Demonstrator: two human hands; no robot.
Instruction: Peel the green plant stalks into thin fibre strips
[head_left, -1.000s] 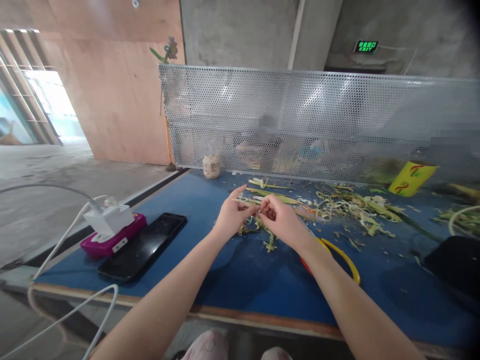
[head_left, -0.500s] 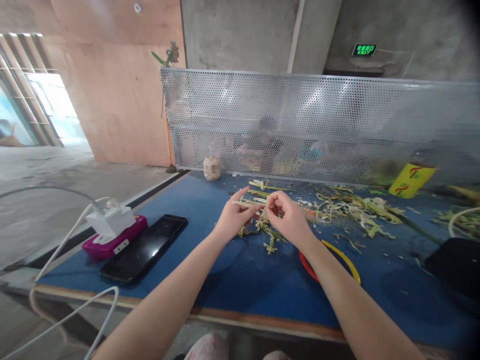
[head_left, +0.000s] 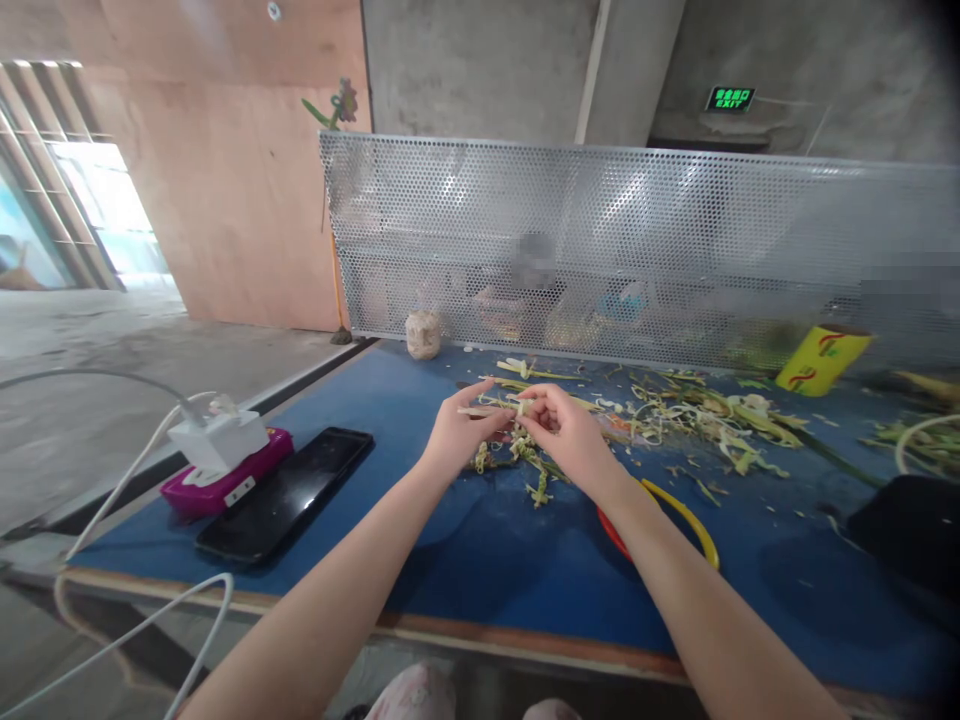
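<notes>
My left hand (head_left: 457, 435) pinches a thin pale stalk (head_left: 487, 410) above the blue table (head_left: 450, 560). My right hand (head_left: 566, 432) meets it from the right, fingers closed on the same stalk's end. Both hands hover over a small heap of green and pale peelings (head_left: 525, 460). Red and yellow handles of scissors (head_left: 679, 520) lie under my right wrist.
A black phone (head_left: 289, 492) and a pink power bank with a white charger (head_left: 221, 455) lie at the left. More peelings (head_left: 705, 415), a yellow packet (head_left: 823, 358) and a perforated metal screen (head_left: 637, 240) stand behind. A dark object (head_left: 907, 525) sits at the right.
My right hand has dropped slightly and closed in on the left hand's stalk again. The left hand has barely shifted.
</notes>
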